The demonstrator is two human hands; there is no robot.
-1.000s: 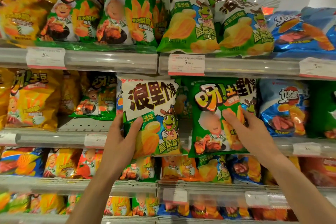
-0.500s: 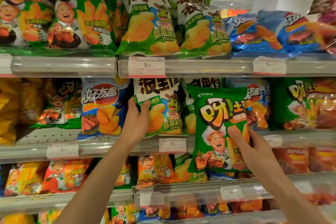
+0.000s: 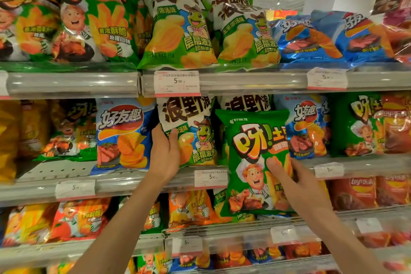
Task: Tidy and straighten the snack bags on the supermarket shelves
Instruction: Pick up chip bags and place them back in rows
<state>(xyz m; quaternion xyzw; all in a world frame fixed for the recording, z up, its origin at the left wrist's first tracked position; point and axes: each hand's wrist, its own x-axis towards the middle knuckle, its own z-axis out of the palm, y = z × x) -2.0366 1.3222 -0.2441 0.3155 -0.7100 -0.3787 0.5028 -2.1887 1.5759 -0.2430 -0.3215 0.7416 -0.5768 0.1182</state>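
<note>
— Why do your hands hold two bags?
— Your left hand [image 3: 165, 153] grips the white-and-green bag [image 3: 189, 131] standing on the middle shelf [image 3: 124, 181], steadying it. Your right hand [image 3: 295, 181] pinches the green bag [image 3: 255, 158] off the shelf, likely to re-slot it.

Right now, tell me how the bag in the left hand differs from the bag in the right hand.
The white turtle bag stands on the middle shelf; the green chef bag is held out in front of it, hanging lower. The left hand grips the white turtle bag's left edge; the right hand holds the green chef bag's right side. Both stand upright, facing forward.
</note>
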